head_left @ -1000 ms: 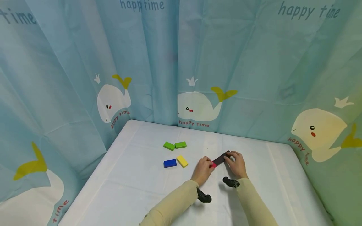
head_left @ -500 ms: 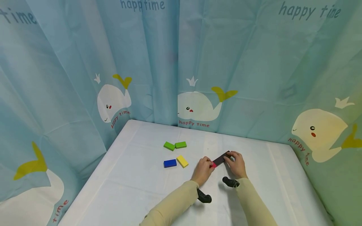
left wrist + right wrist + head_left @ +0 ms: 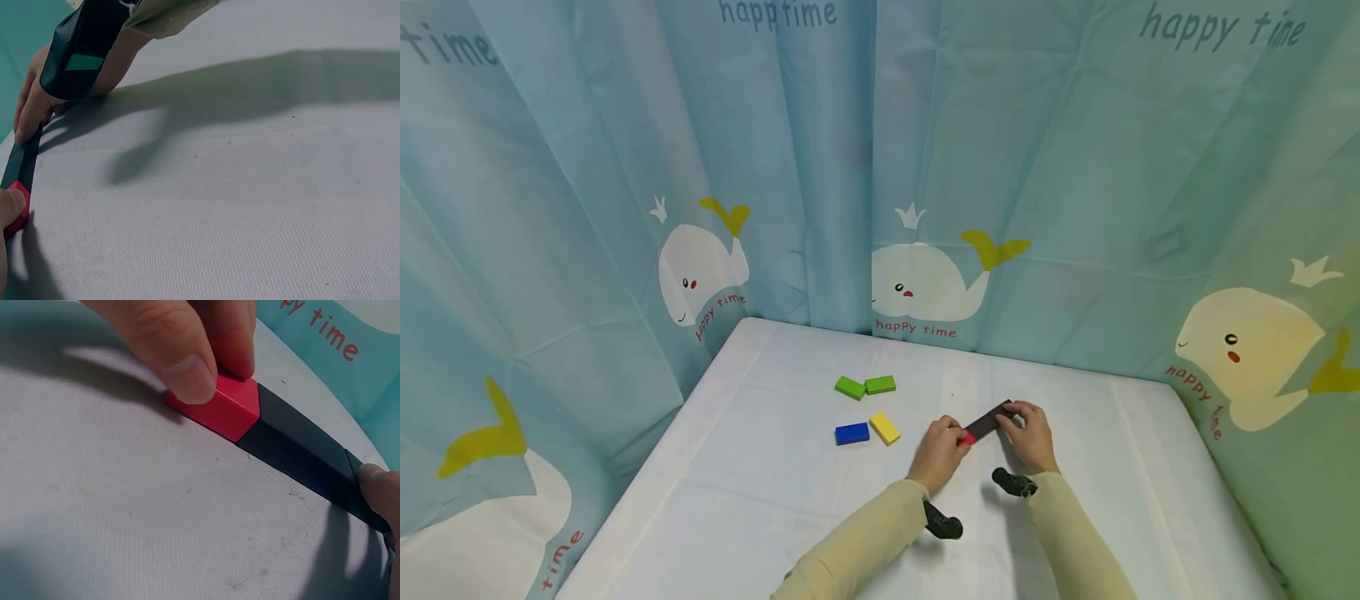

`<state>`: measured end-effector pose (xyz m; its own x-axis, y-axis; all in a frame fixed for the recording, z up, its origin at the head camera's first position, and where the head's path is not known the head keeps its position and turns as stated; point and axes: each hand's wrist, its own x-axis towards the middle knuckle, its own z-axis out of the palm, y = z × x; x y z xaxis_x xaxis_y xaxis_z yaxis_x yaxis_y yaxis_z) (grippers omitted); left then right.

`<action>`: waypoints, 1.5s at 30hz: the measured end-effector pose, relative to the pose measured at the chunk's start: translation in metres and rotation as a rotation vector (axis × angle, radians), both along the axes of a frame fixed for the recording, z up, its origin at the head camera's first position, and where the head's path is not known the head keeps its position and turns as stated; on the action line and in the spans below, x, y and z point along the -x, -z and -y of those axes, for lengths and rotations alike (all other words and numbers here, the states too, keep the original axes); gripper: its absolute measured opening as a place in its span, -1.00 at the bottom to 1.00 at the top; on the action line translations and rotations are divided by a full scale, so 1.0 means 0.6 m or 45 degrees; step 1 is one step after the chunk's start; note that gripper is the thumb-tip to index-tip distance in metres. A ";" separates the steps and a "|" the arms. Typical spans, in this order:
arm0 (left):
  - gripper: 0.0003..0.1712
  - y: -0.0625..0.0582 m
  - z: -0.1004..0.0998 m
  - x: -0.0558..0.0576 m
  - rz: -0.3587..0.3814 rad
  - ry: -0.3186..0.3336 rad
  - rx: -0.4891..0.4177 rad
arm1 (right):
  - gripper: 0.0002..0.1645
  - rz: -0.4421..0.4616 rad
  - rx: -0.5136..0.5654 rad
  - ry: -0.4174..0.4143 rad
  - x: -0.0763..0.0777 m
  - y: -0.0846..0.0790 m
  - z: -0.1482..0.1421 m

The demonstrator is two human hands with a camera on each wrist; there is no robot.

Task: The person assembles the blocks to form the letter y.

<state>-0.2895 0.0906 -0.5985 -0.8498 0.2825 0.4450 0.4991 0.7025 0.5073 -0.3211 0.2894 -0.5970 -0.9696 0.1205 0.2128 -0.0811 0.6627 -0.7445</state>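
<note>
A red block (image 3: 234,415) and two black blocks lie end to end in a straight row on the white tabletop, with a seam visible between the middle black block (image 3: 294,440) and the end black block (image 3: 351,499). My left hand (image 3: 938,454) pinches the red block at the row's near left end, thumb on one side and fingers opposite. At the far right end, my right hand (image 3: 1032,437) grips the end black block between thumb and fingers, covering part of it. Adjoining faces of the red and middle black blocks meet flush in the right wrist view.
Left of the hands lie a yellow block (image 3: 884,428) and a blue block (image 3: 852,433). Two green blocks (image 3: 880,385) sit farther back, corners nearly meeting. A whale-print curtain (image 3: 820,167) surrounds the back and sides of the white table (image 3: 737,500).
</note>
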 end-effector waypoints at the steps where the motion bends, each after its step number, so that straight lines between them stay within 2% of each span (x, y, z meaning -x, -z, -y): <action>1: -0.87 0.000 0.000 0.000 0.002 0.001 0.000 | -0.59 0.014 0.001 0.001 0.001 0.000 -0.001; 19: -0.86 0.001 -0.002 0.001 0.050 -0.002 -0.004 | -0.56 0.046 -0.015 -0.006 0.001 0.003 -0.001; 34: -0.89 0.004 -0.004 0.007 0.088 -0.022 0.020 | -0.59 -0.018 -0.018 -0.010 -0.001 -0.004 0.004; 42: -0.81 0.005 -0.003 0.002 0.020 -0.026 0.008 | -0.58 -0.043 -0.026 0.066 -0.012 -0.010 0.012; 45: -0.77 0.004 -0.003 -0.001 0.031 -0.017 0.007 | -0.58 -0.043 -0.014 0.104 -0.022 -0.012 0.018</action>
